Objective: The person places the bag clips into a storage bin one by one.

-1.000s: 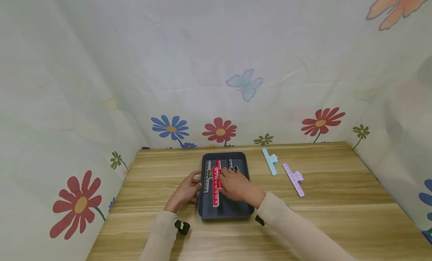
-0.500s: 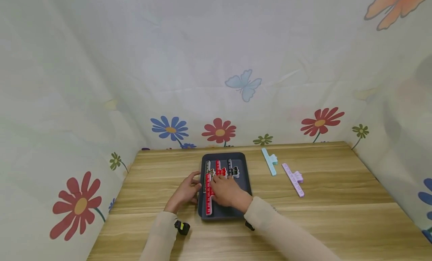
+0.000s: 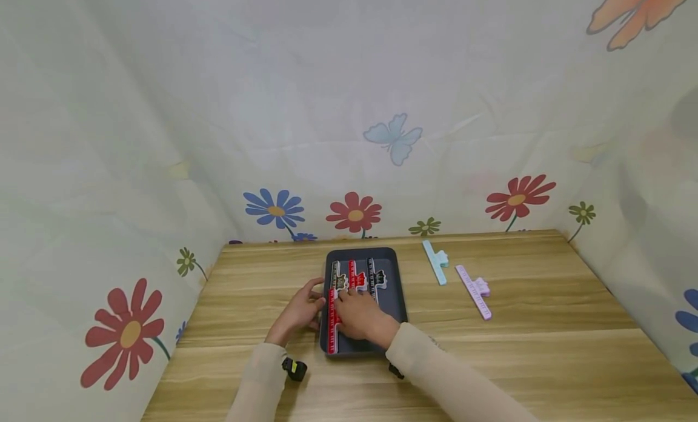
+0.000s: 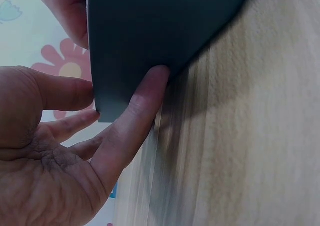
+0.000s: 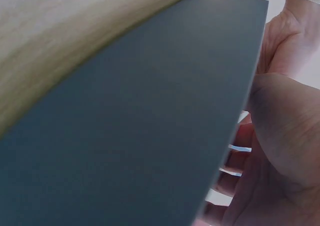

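Note:
A dark grey tray [image 3: 390, 304] stands on the wooden table. Inside it, my right hand [image 3: 361, 314] holds a red long-bar clip [image 3: 331, 328] along the near left wall, fingers over the handle side. Farther back in the tray lie a dark patterned clip [image 3: 335, 270], another red clip [image 3: 352, 269] and a black clip [image 3: 371, 269], side by side. My left hand [image 3: 300, 308] rests against the tray's left side with extended fingers. In the left wrist view, its fingertips touch the tray wall [image 4: 140, 30]. The tray wall [image 5: 130, 110] hides the right fingertips in the right wrist view.
On the table [image 3: 523, 355], right of the tray, lie a light blue clip [image 3: 434, 261] and a lilac clip [image 3: 473, 291]. A flower-printed white curtain [image 3: 305, 107] encloses the back and sides. A small black device [image 3: 295, 368] sits at the left cuff.
My right hand has moved the red clip left and nearer, from over the other clips to the tray's near left side. The left hand and the tray have stayed put.

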A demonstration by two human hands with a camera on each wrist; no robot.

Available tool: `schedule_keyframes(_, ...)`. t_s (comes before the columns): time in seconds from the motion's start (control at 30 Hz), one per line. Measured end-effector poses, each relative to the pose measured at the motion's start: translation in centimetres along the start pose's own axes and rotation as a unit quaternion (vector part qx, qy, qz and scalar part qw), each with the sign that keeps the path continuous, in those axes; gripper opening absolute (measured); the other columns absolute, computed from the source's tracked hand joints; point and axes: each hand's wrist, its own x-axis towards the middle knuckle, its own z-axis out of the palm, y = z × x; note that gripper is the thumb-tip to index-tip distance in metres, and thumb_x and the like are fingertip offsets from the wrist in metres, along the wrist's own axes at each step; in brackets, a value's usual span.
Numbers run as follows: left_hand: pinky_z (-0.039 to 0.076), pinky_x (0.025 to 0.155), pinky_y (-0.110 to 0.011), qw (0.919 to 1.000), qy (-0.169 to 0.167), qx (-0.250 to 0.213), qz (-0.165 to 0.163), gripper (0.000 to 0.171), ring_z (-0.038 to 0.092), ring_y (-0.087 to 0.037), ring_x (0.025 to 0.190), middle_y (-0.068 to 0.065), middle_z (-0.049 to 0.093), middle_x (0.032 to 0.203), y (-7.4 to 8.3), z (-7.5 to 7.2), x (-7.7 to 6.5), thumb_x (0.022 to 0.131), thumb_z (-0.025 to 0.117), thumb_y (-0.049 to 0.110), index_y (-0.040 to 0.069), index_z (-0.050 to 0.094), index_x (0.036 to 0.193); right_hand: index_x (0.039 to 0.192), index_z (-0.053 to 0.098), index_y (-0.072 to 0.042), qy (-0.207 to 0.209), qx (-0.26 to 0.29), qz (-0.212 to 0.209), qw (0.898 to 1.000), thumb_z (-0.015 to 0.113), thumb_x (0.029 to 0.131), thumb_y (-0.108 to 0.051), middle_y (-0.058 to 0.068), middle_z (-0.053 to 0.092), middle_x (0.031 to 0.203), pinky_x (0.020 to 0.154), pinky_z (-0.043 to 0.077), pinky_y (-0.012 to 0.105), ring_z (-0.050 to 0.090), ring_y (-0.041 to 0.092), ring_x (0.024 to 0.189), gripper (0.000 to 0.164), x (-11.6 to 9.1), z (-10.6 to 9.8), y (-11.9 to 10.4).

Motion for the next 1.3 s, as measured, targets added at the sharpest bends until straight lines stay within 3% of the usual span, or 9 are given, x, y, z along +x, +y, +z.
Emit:
schedule_keyframes(0.4, 0.061, 0.056, -0.042, 1.0000, -0.006, 0.003, 0.000, 0.052, 0.070, -0.025, 0.076, -0.030, 0.053, 0.131, 0.0, 0.1, 0.0, 0.101, 0.047, 0.006, 0.014, 0.035, 0.150, 0.140, 0.052, -0.016, -0.008, 0.033, 0.002, 0.999, 0.066, 0.090, -0.047, 0.005, 0.053, 0.143, 0.104, 0.049, 0.048, 0.053, 0.025, 0.129, 0.060, -1.0, -0.7, 0.5)
schedule_keyframes(0.6, 0.061, 0.055, -0.043, 1.0000, -0.009, 0.000, 0.001, 0.053, 0.070, -0.025, 0.071, -0.029, 0.054, 0.131, -0.2, 0.1, -0.1, 0.101, 0.047, 0.007, 0.014, 0.034, 0.151, 0.139, 0.053, -0.015, 0.042, 0.054, -0.014, 0.998, 0.067, 0.090, -0.043, 0.006, 0.057, 0.136, 0.096, 0.055, 0.046, 0.057, 0.027, 0.125, 0.057, -2.5, -1.8, 1.7)
schedule_keyframes(0.73, 0.061, 0.055, -0.043, 0.9999, -0.011, -0.006, 0.001, 0.054, 0.069, -0.026, 0.067, -0.029, 0.053, 0.131, -0.2, 0.1, -0.2, 0.101, 0.047, 0.007, 0.015, 0.032, 0.152, 0.139, 0.053, -0.016, 0.063, 0.074, -0.032, 0.995, 0.068, 0.091, -0.039, 0.006, 0.056, 0.137, 0.100, 0.053, 0.046, 0.054, 0.028, 0.128, 0.056, -3.5, -2.7, 3.0)
schedule_keyframes(0.87, 0.061, 0.055, -0.043, 1.0000, -0.006, -0.002, 0.000, 0.054, 0.069, -0.026, 0.069, -0.030, 0.051, 0.133, -0.1, 0.0, -0.3, 0.101, 0.046, 0.007, 0.014, 0.031, 0.152, 0.142, 0.051, -0.016, 0.068, 0.084, -0.041, 0.993, 0.067, 0.091, -0.042, 0.007, 0.052, 0.144, 0.107, 0.047, 0.051, 0.050, 0.031, 0.133, 0.060, -4.2, -3.8, 4.0)
schedule_keyframes(1.1, 0.061, 0.055, -0.043, 1.0000, -0.004, 0.002, 0.000, 0.054, 0.069, -0.026, 0.069, -0.030, 0.051, 0.133, -0.2, 0.0, 0.0, 0.101, 0.047, 0.007, 0.015, 0.032, 0.152, 0.140, 0.052, -0.018, 0.104, 0.068, -0.053, 0.991, 0.067, 0.091, -0.042, 0.005, 0.054, 0.139, 0.104, 0.049, 0.048, 0.051, 0.026, 0.129, 0.057, -5.6, -5.4, 5.4)
schedule_keyframes(1.3, 0.061, 0.056, -0.044, 1.0000, 0.000, -0.005, -0.003, 0.053, 0.070, -0.028, 0.078, -0.029, 0.052, 0.133, -0.3, 0.1, 0.3, 0.101, 0.047, 0.007, 0.016, 0.033, 0.151, 0.140, 0.053, -0.017, 0.128, 0.070, -0.049, 0.988, 0.068, 0.091, -0.040, 0.006, 0.054, 0.140, 0.105, 0.049, 0.048, 0.050, 0.026, 0.131, 0.056, -6.5, -6.8, 7.0)
